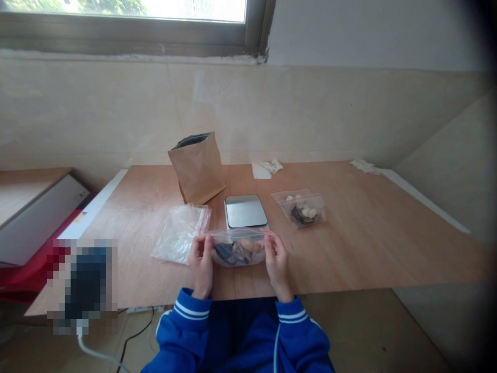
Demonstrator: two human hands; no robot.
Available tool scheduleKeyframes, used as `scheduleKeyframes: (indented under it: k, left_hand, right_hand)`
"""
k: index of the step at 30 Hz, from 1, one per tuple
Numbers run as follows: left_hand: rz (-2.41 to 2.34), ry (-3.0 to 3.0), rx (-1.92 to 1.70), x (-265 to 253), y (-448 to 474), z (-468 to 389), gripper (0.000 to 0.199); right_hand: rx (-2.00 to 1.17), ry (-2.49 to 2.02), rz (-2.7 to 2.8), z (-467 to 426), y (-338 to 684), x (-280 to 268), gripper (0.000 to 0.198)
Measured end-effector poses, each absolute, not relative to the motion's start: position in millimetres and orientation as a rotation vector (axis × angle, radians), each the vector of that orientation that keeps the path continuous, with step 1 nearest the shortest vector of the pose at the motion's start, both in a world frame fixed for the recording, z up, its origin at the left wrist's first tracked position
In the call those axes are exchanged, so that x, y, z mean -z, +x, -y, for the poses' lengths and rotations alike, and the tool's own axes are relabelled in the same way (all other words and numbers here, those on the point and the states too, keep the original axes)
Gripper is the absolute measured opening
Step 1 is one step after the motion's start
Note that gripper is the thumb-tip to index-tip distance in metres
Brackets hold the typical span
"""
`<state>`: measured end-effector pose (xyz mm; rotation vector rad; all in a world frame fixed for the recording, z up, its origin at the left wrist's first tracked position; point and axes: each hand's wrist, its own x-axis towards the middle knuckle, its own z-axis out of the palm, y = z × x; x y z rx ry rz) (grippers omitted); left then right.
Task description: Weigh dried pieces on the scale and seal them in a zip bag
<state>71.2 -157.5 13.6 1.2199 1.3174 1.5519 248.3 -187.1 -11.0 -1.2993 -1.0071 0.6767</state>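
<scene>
A clear zip bag (237,253) with dark and pale brown dried pieces in it is held up near the table's front edge. My left hand (201,261) pinches its top left corner, and my right hand (277,261) pinches the top right one. Just behind the bag sits a small scale (246,211) with a shiny silver plate, its front partly hidden. To the left lies a stack of clear zip bags (178,235) with red seal lines. Another filled zip bag (304,210), holding pale and dark pieces, rests right of the scale.
A brown paper bag (200,168) stands with its top open at the back left of the wooden table (368,223). Crumpled white paper (272,166) lies by the wall. At the front left is a pixelated dark object (86,280) with a white cable (95,354).
</scene>
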Motion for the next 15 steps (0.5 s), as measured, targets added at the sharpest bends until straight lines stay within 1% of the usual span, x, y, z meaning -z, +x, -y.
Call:
scheduleKeyframes:
  k: [5,15]
  left_hand:
    - [-1.282,1.273,-1.491,-10.3,70.4,157.0,0.025]
    - [-1.385,1.319,-1.514,-5.4,71.3,156.9,0.025]
  right_hand:
    - [-0.624,-1.323,1.052,188.7,249.0,12.1,0.031]
    - [-0.480,-1.396,0.973,187.0,250.4,10.9,0.032]
